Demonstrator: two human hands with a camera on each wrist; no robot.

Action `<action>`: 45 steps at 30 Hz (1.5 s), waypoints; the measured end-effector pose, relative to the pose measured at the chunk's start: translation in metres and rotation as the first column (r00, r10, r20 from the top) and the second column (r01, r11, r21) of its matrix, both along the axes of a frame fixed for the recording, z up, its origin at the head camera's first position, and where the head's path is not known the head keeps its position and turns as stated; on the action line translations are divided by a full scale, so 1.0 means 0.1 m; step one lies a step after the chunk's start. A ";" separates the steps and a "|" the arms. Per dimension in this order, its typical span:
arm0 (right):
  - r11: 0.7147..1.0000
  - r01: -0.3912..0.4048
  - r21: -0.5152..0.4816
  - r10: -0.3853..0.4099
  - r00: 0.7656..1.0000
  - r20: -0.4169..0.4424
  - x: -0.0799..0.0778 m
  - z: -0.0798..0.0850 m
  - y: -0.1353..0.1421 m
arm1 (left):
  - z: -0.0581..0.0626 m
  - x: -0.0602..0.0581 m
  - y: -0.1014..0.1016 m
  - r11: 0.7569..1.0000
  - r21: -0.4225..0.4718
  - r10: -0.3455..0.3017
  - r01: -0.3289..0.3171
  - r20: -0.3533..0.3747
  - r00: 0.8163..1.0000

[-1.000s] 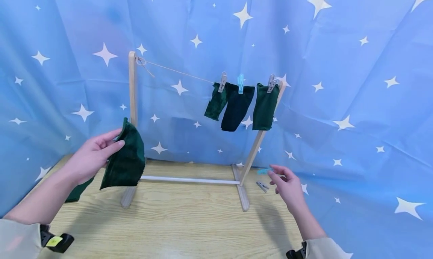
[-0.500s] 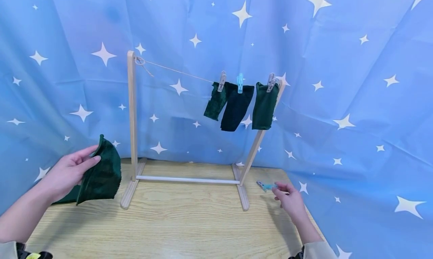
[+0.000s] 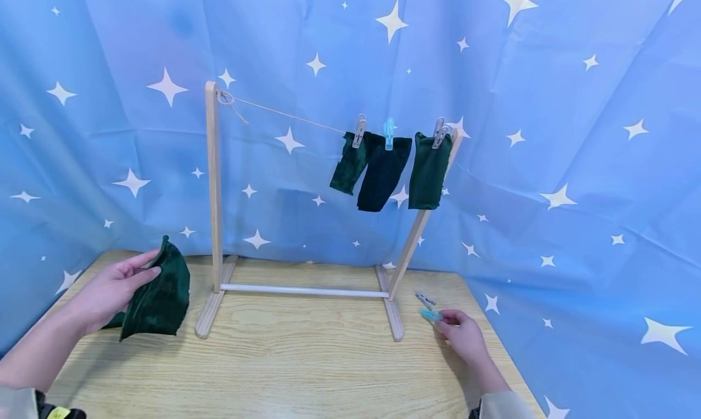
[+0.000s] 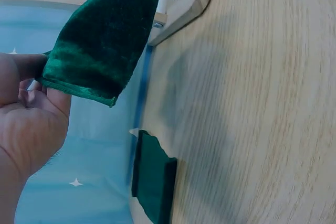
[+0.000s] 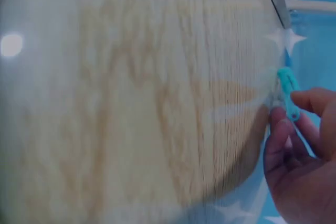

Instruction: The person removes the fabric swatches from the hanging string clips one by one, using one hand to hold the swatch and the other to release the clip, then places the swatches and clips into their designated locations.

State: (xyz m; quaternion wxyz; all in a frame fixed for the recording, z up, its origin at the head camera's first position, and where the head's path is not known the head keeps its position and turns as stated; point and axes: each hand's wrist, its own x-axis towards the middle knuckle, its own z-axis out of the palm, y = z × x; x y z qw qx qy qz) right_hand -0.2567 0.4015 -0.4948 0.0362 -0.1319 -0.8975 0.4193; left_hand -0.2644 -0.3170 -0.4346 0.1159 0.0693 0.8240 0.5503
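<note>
At the left, my left hand (image 3: 106, 294) pinches a dark green velvet cloth (image 3: 161, 297) by its edge, thumb on top, so the cloth hangs above the table. Beneath it a second green cloth (image 4: 153, 179) lies on the table, mostly hidden in the head view. My right hand (image 3: 465, 337) pinches a light blue clothespin (image 3: 429, 315) between thumb and fingers, low over the table at the right. Whether the clothespin touches the table I cannot tell. Just behind it lies a grey clothespin (image 3: 425, 300).
A wooden rack (image 3: 215, 188) with a white lower bar (image 3: 301, 291) carries a string (image 3: 285, 113). Green cloths (image 3: 429, 179) hang at its right end under grey clothespins (image 3: 359, 132) and a blue one (image 3: 389, 134). A blue star-patterned curtain (image 3: 591, 163) surrounds the wooden table (image 3: 306, 358).
My left hand has carried the cloth left and down, away from the rack's left post. The right hand has lowered the blue clothespin, which now sits in front of the grey one.
</note>
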 end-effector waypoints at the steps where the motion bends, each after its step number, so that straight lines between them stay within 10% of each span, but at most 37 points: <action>1: 1.000 -0.003 0.012 0.003 1.000 -0.003 -0.01 0.00 -0.01 | -0.01 -0.01 0.00 1.000 0.003 -0.003 0.003 0.010 1.000; 31: 0.990 -0.030 0.140 0.021 0.997 0.070 -0.11 -0.15 -0.12 | -0.33 -0.44 0.19 0.993 -0.102 -0.051 0.055 0.035 0.998; 36: 0.989 -0.040 0.139 0.033 0.998 0.058 -0.13 -0.14 -0.12 | -0.40 -0.42 0.18 0.921 -0.389 -0.037 -0.011 -0.116 0.993; 45: 0.989 -0.031 0.145 0.022 0.998 0.064 -0.13 -0.11 -0.09 | -0.31 -0.34 0.11 0.854 -0.519 -0.102 0.007 -0.155 0.983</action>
